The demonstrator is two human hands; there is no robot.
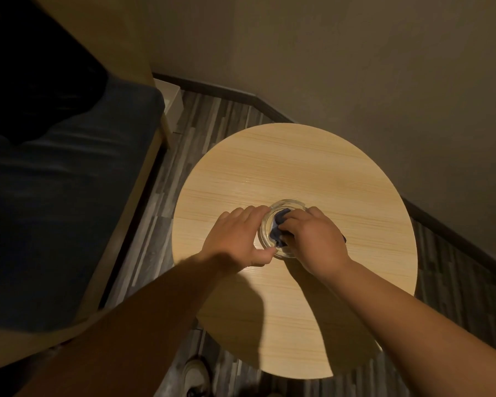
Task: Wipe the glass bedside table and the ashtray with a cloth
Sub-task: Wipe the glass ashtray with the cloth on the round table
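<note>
A clear glass ashtray [287,204] stands near the middle of a round bedside table [295,167] with a light wood-grain top. My left hand [235,236] grips the ashtray's left rim, thumb at its near edge. My right hand [315,239] is closed on a dark blue cloth [278,224] and presses it into the ashtray's bowl. Part of the cloth is hidden under my right hand, with a small corner showing at the hand's right side.
A bed with a dark blue cover [63,196] and a wooden frame runs along the left. Beige walls meet in a corner behind the table. Grey plank floor [212,121] surrounds the table. My shoe [196,373] shows below the table's near edge.
</note>
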